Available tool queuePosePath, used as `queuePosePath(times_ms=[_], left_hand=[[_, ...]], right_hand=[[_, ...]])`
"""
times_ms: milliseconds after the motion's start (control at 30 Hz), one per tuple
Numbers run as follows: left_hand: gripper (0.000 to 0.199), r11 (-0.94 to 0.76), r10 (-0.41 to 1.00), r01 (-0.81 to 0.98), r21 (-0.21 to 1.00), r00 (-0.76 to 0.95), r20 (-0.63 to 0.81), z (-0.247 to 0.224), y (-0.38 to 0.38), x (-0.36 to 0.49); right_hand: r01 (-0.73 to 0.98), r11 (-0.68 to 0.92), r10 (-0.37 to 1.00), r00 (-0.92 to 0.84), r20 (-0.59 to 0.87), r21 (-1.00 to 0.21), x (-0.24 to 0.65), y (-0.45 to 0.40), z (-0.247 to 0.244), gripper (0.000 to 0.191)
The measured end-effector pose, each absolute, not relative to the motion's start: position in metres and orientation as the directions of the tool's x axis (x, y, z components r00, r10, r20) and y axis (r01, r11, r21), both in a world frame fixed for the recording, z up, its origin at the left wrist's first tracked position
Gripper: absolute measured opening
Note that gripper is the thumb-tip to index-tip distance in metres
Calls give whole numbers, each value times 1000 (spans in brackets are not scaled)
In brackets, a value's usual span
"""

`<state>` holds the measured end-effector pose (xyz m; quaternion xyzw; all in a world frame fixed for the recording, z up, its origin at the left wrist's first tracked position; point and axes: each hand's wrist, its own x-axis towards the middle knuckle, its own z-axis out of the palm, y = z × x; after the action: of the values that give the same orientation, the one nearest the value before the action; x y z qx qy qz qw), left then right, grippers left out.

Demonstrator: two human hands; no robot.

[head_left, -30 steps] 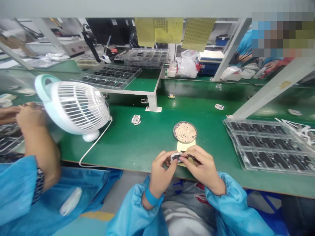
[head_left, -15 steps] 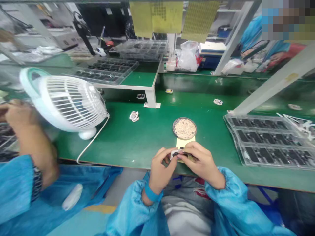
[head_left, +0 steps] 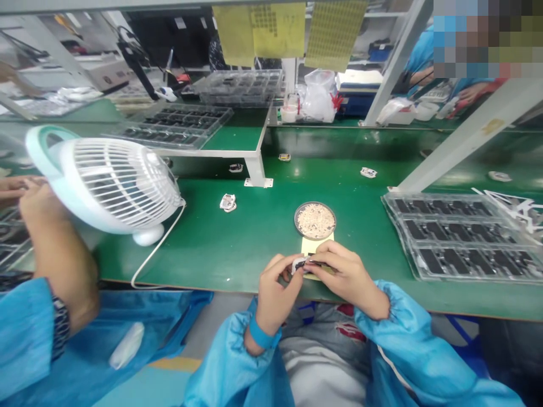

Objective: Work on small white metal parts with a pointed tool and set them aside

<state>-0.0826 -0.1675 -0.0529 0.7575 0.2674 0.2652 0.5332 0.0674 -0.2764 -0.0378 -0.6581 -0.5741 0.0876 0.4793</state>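
In the head view, my left hand (head_left: 278,291) pinches a small white-and-black part (head_left: 298,264) between thumb and fingers, just above the front edge of the bench. My right hand (head_left: 348,277) is closed against the same part from the right, thumb and fingertips pressed together. Something dark and thin shows by the right fingertips, but its kind is too small to make out. Beneath the hands lies a yellow paper pad (head_left: 314,246), partly covered by them. Behind it sits a round dark dish (head_left: 315,220) filled with pale, crumb-like bits.
Left stands a white fan (head_left: 123,181) with its cord (head_left: 161,246) on the green bench. Clear trays of black parts (head_left: 453,234) lie right. Small white pieces (head_left: 228,202) dot the bench. A co-worker's arm (head_left: 63,249) reaches in at far left; a white post (head_left: 466,135) slants at right.
The view has shifted slightly, and the background appears sharper. Both my hands keep nearly the same grip on the small white-and-black part.
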Motion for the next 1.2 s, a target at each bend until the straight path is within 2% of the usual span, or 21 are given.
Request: queuePosePath(times_ms=[300, 433, 533, 633, 967, 1100, 1200], left_hand=[[21, -248, 711, 134, 959, 698, 86, -45, -168, -80], [21, -250, 720, 143, 958, 688, 85, -39, -166, -77], [22, -331, 701, 147, 932, 700, 138, -29, -159, -73], [24, -443, 655, 131, 887, 723, 221, -14, -149, -68], [22, -610, 489, -6, 792, 784, 383, 17, -117, -17], [25, -605, 460, -29, 795, 803, 379, 13, -107, 7], [23, -525, 499, -22, 851, 802, 328, 3, -105, 16]], right_hand=[[735, 148, 838, 262, 479, -662, 69, -276, -35, 21], [716, 156, 845, 260, 467, -681, 72, -270, -27, 17], [683, 183, 842, 262, 471, -707, 80, -263, -18, 9], [700, 210, 828, 243, 505, -682, 90, -257, -9, 6], [811, 240, 650, 274, 709, -534, 125, -247, 8, 15], [824, 189, 628, 316, 711, -534, 140, -242, 3, 16], [820, 163, 646, 331, 688, -548, 145, -241, -2, 16]])
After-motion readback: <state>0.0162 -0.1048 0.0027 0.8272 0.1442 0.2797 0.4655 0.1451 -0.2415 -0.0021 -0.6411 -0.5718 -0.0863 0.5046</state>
